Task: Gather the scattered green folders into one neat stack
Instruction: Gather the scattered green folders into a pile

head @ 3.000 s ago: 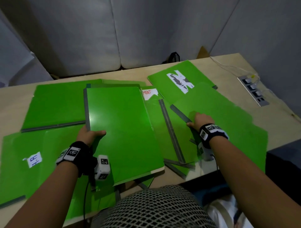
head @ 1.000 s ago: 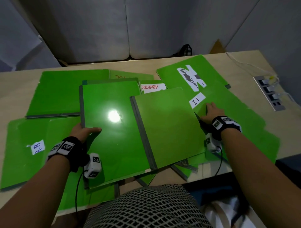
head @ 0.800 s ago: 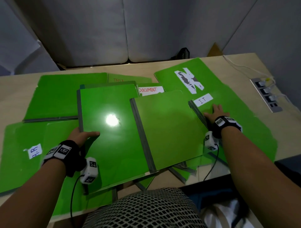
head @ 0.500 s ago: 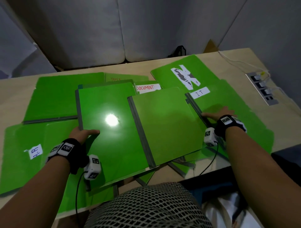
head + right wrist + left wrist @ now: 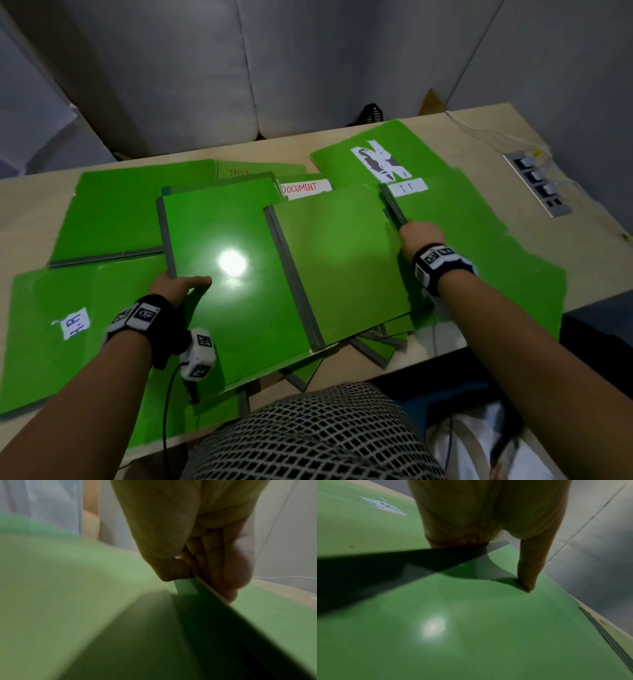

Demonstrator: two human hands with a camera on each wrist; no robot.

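Observation:
Several green folders lie overlapped on the beige table (image 5: 582,246). My left hand (image 5: 178,282) grips the left edge of a glossy folder (image 5: 233,301), thumb (image 5: 528,586) pressed on top and fingers hidden beneath. A plain folder (image 5: 342,267) with a grey spine lies slanted over the glossy folder's right half. My right hand (image 5: 419,236) pinches the grey spine edge of the folder labelled "IT" (image 5: 486,246), which is raised a little at that side. In the right wrist view, thumb and fingers (image 5: 223,574) clamp that folder's edge (image 5: 202,586).
More folders lie around: one labelled "H.R" (image 5: 44,335) at the near left, one (image 5: 130,205) at the back left, "DOCUMENT" (image 5: 305,188) and a torn-sticker folder (image 5: 421,150) at the back. A power strip (image 5: 539,186) with cables sits far right. Some folders overhang the near table edge.
My right hand slid the plain folder left onto the glossy one, let it go, then moved to the "IT" folder and took hold of its spine edge. My left hand stayed put.

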